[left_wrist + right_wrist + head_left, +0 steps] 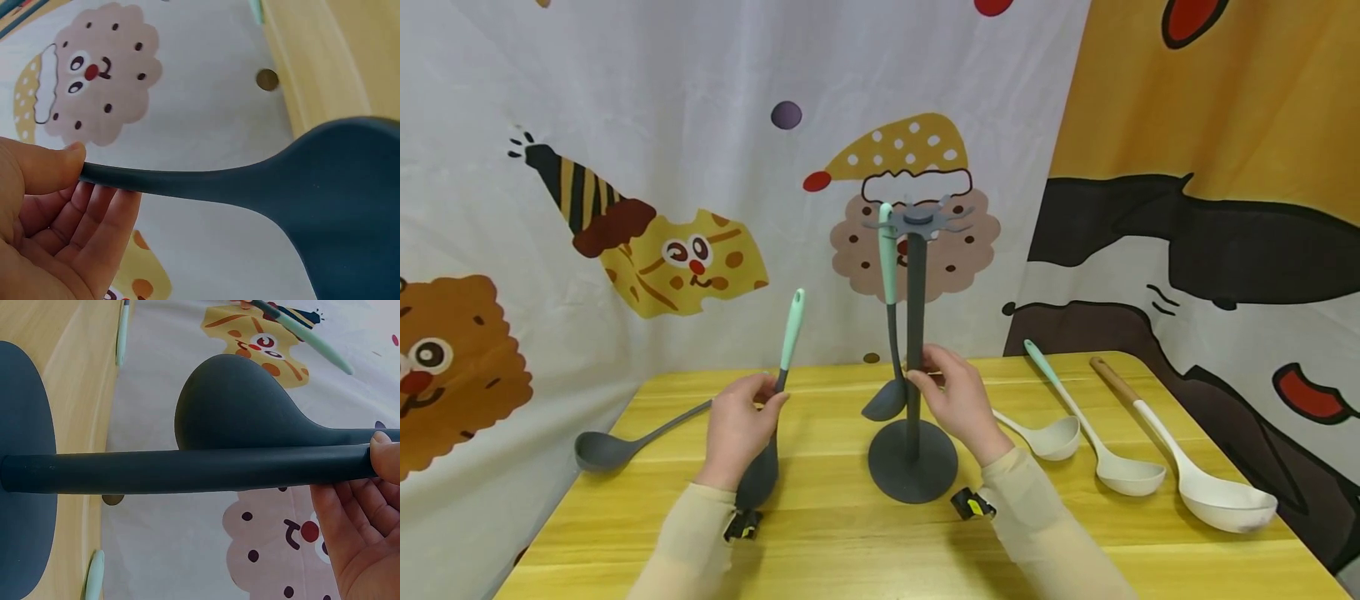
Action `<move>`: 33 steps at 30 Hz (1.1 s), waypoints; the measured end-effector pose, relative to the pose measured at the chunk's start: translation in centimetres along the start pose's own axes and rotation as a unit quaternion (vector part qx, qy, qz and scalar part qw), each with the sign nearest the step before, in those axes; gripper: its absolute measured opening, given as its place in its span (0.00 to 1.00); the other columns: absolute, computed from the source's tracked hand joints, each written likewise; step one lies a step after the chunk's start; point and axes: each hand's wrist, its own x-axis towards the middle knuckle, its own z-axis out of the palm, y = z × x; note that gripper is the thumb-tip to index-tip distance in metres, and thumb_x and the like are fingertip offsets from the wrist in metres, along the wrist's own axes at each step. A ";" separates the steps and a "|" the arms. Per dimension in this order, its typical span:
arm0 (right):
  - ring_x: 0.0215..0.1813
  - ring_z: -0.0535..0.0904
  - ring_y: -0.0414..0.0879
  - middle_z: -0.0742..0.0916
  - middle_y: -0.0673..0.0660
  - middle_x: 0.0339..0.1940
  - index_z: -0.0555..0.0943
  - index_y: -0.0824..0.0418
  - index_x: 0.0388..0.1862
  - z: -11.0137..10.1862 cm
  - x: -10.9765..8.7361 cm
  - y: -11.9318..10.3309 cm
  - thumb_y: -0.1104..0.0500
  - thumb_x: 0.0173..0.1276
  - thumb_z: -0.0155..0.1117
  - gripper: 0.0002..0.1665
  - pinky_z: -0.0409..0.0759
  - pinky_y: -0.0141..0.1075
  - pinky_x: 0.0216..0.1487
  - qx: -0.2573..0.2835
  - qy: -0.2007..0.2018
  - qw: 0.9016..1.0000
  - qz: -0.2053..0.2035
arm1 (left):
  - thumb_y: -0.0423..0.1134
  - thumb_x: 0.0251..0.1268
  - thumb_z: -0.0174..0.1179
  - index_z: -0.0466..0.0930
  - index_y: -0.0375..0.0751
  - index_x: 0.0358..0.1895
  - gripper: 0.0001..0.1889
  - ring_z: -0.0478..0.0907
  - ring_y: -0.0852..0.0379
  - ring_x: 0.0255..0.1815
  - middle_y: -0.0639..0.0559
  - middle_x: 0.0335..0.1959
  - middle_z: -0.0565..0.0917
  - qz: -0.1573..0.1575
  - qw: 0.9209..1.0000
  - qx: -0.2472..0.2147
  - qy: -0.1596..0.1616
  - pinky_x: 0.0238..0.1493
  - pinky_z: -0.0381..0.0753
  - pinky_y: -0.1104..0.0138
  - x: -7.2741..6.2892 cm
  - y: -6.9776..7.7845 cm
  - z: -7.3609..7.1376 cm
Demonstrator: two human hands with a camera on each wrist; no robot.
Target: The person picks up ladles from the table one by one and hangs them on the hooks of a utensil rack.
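Observation:
My left hand (pixel 741 425) pinches the dark shaft of a ladle (pixel 792 329) with a mint-green handle. That ladle stands nearly upright, handle up and dark bowl down; its shaft and bowl (pixel 350 187) fill much of the left wrist view. Thumb and fingers of my right hand (pixel 957 396) grip the post of a dark grey utensil stand (pixel 915 300), which rests on its round base. On the left of the post hangs another mint-handled ladle (pixel 888 267) from the hooked top. Its dark bowl (pixel 231 406) lies close behind the post in the right wrist view.
On the wooden table (pixel 820 542), a dark grey ladle (pixel 606 452) lies at the left. To the right lie a small white ladle (pixel 1054 439), a mint-handled white ladle (pixel 1127 475) and a larger wooden-handled white one (pixel 1225 502). A patterned curtain (pixel 700 75) hangs behind.

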 end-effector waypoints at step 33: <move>0.43 0.82 0.51 0.85 0.57 0.40 0.82 0.62 0.48 0.0 -0.1 0.0 0.65 0.67 0.67 0.11 0.84 0.46 0.44 0.003 0.004 1.000 0.003 | 0.29 0.56 0.72 0.85 0.35 0.38 0.07 0.84 0.52 0.36 0.47 0.33 0.85 0.037 0.991 -0.114 0.059 0.30 0.86 0.58 0.8 5.9 -0.3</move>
